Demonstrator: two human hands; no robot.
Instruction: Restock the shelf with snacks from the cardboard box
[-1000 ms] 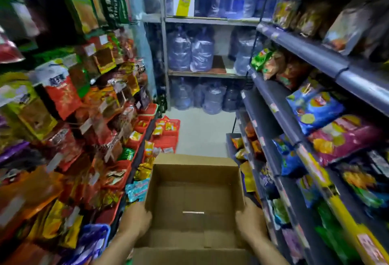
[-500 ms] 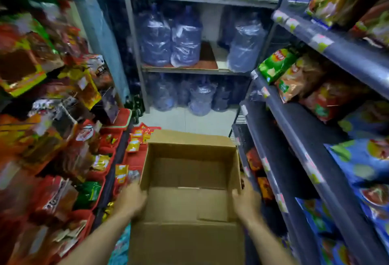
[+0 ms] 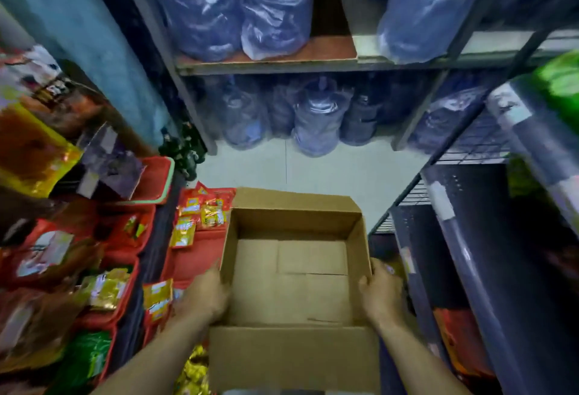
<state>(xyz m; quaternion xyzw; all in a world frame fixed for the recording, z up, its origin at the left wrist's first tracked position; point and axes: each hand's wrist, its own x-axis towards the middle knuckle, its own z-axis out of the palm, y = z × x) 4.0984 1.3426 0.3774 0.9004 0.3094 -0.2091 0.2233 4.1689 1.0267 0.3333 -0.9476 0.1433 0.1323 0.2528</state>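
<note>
An open cardboard box (image 3: 291, 281) is held out in front of me in the aisle, flaps up, and its inside is bare with no snacks in it. My left hand (image 3: 205, 296) grips the box's left wall. My right hand (image 3: 380, 296) grips the right wall. Snack packets (image 3: 200, 214) in red and yellow lie in red trays (image 3: 194, 256) on the left shelving, touching the box's left side. The dark shelf (image 3: 470, 269) on the right stands close beside the box.
Large water jugs (image 3: 316, 118) wrapped in plastic fill a metal rack at the aisle's end, on the floor and on the shelf above. Pale floor tiles (image 3: 313, 169) lie between the box and the rack. A green packet (image 3: 560, 81) sits on the upper right shelf.
I have walked forward down the aisle with the box in both hands. The water-jug rack is much nearer and the view has tilted down. Both grips are unchanged.
</note>
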